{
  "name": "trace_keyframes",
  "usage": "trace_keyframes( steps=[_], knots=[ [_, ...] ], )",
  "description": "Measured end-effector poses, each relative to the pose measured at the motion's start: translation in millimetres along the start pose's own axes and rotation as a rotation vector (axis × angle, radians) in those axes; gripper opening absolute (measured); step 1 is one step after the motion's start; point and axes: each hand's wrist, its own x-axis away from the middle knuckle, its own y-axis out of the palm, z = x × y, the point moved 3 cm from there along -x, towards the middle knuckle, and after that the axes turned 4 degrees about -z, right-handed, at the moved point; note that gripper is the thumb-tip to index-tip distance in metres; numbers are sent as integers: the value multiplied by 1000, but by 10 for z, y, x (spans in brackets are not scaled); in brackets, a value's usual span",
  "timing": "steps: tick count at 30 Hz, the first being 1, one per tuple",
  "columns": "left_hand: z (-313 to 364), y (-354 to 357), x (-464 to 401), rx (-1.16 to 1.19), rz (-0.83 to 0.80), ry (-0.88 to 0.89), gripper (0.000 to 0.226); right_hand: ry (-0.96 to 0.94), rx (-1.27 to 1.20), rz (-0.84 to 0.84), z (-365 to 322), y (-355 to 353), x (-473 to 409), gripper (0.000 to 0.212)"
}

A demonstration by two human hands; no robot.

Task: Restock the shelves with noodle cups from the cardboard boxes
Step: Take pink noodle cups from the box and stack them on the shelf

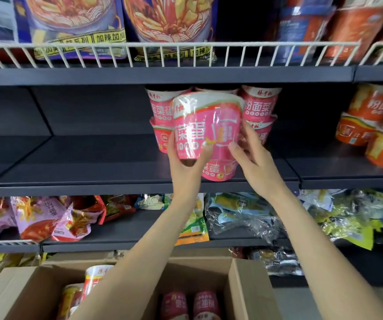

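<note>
Head view showed the left hand gripping a pink noodle cup, right hand open beside it; best seated squarely atop the shelf's lower cup.

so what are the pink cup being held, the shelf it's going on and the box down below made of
Pink cup: seemingly a paper or plastic tub under glossy clear shrink film; the film wrinkles and glares near the rim.
Shelf: looks like dark painted sheet metal, matte, with a folded front lip.
Box: plain brown cardboard, dull, with open flaps.
</note>
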Motion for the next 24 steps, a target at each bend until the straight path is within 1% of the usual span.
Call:
trace_keyframes(
  steps=[2, 4, 5, 6, 7, 8, 10, 13, 15, 17, 19, 20, 22, 24],
  knots=[
    [43, 156, -62, -113, -53, 136, 101, 8, -47, 10, -42, -56, -42, 69],
    [25, 233, -260, -362, -76, 237, 105, -2, 45, 50, -16, -167, -179, 64],
    [-11, 249, -389, -513, -90, 247, 109, 12, 124, 79, 35, -218, -257, 62],
    [-77, 247, -514, -656, -102, 199, 111, 47, 205, 111, 119, -262, -328, 62],
    [-148, 237, -607, -757, -125, 114, 110, 92, 266, 128, 224, -289, -391, 65],
    [-207, 228, -663, -796, -157, 20, 107, 130, 294, 122, 336, -292, -442, 69],
    [-305, 207, -737, -738, -208, -111, 101, 191, 286, 72, 526, -230, -501, 79],
    [-372, 202, -806, -638, -223, -141, 107, 210, 262, 74, 671, -159, -579, 88],
    [-389, 144, -823, -512, -234, -146, 107, 209, 225, 105, 702, -161, -622, 89],
    [-420, 53, -747, -381, -284, -163, 94, 204, 229, 174, 738, -163, -565, 84],
    [-440, -69, -583, -306, -352, -169, 83, 161, 303, 297, 745, -117, -352, 74],
    [-447, -147, -486, -313, -368, -144, 77, 121, 356, 357, 735, -63, -196, 67],
    [-466, -359, -241, -385, -330, -40, 64, 5, 435, 424, 739, 113, 161, 53],
    [-501, -660, 49, -488, -242, 90, 49, -78, 452, 403, 787, 383, 532, 43]
  ],
)
